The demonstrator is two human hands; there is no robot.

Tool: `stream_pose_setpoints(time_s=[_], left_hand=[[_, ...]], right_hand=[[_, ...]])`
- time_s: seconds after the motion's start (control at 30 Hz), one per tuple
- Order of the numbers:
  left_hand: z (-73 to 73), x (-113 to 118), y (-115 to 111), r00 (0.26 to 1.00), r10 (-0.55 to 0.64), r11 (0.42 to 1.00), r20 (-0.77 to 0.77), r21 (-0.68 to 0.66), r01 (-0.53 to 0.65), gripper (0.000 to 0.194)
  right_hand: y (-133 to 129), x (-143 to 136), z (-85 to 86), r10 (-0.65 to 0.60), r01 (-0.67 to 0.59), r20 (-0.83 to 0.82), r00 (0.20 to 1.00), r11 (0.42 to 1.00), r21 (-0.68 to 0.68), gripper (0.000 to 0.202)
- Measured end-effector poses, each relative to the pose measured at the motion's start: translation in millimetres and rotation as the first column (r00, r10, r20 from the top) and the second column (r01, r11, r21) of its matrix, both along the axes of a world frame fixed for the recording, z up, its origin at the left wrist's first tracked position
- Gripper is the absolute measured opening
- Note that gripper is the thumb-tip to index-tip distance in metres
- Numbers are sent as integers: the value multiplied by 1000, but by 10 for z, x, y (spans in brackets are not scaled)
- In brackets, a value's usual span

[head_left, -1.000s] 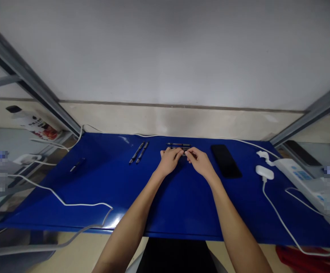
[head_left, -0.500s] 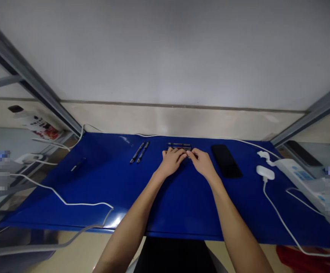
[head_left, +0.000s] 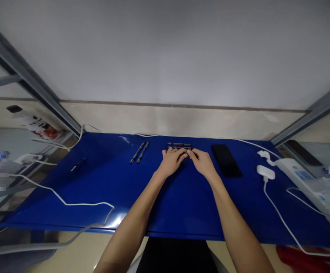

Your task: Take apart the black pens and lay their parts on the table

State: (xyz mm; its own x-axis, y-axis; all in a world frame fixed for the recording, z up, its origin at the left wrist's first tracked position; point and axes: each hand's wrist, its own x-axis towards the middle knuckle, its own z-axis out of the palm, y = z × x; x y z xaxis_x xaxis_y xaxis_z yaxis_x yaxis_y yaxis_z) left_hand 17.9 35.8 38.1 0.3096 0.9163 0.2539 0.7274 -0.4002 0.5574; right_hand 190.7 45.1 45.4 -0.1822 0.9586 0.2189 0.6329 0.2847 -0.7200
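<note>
My left hand (head_left: 172, 160) is bent over a pen (head_left: 188, 148) lying crosswise on the blue table, its fingers closed at it and partly covering it. From the other side, my right hand (head_left: 202, 160) closes its thumb and fingers at the same pen's right end. The two hands nearly meet at the thumbs, and their fingers hide most of what is under them. Just beyond lies another dark pen (head_left: 179, 144), parallel to the first. Left of my hands, a pair of pens, one grey and black (head_left: 137, 152) and one beside it (head_left: 143, 152), lie slanted.
A black phone (head_left: 226, 160) lies right of my hands. Further right are a white charging case (head_left: 265, 172) on a cable and a white power strip (head_left: 301, 176). At the left lie a dark pen-like item (head_left: 78, 165) and a white cable (head_left: 82, 204). A wall stands behind the table.
Both hands stay in almost the same place, with only a very slight shift of the fingers. The pens on the table have not visibly moved.
</note>
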Motion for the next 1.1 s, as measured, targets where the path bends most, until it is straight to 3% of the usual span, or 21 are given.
stream_pose_setpoints(time_s=[0.33,0.47,0.6,0.83,0.93,1.1], left_hand=[[-13,31,0,1000,-9,1000,4,18,9,35],[-11,-5,50,980,-70,995,184,-60,82,31],[0,-32,90,860,-30,985,509,-129,111,32],[40,-10,114,527,129,984,840,-172,34,32],[54,-7,117,488,170,982,856,-188,-14,33],[70,-18,130,475,238,965,847,-261,-17,38]], right_hand=[[42,2,-49,-82,76,-88,993,995,-68,52],[32,-25,-66,-44,8,-288,957,992,-124,47],[26,-84,-85,16,-93,-440,898,984,-154,38],[-6,-150,-89,179,-324,-549,816,929,-179,49],[-15,-149,-48,198,-354,-599,776,923,-153,41],[17,-90,-17,49,-197,-667,743,969,-148,30]])
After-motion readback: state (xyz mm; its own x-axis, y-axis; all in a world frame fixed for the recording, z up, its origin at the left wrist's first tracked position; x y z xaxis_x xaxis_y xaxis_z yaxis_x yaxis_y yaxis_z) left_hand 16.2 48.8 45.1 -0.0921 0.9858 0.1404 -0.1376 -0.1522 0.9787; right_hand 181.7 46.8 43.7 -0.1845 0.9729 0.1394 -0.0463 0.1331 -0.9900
